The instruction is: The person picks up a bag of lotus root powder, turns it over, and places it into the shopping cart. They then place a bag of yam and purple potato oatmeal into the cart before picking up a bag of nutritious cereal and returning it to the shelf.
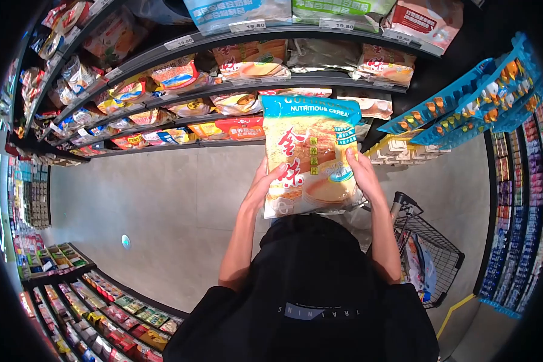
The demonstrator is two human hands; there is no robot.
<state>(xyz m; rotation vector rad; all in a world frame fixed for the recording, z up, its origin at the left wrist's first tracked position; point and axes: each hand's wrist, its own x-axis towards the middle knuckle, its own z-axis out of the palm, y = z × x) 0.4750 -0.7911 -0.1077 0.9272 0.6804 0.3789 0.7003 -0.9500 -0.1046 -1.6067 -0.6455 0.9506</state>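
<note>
A large bag of cereal (311, 158), teal at the top with "NUTRITIOUS CEREAL" and red characters on a yellow front, is held upright before my chest. My left hand (260, 183) grips its left edge, the thumb lying on the front. On the opposite edge, my right hand (363, 172) holds the bag with its thumb pressed against the front. The other fingers of both hands are mostly hidden behind the bag. Just beyond it stand shelves with similar bags (252, 58).
A shopping cart (431, 250) with packages inside stands close on my right. Blue hanging display strips (464, 105) jut out at the upper right. Curved shelves of packaged goods (117, 317) line the lower left, and more shelving (516, 229) rises at the far right. Grey floor (151, 205) lies between.
</note>
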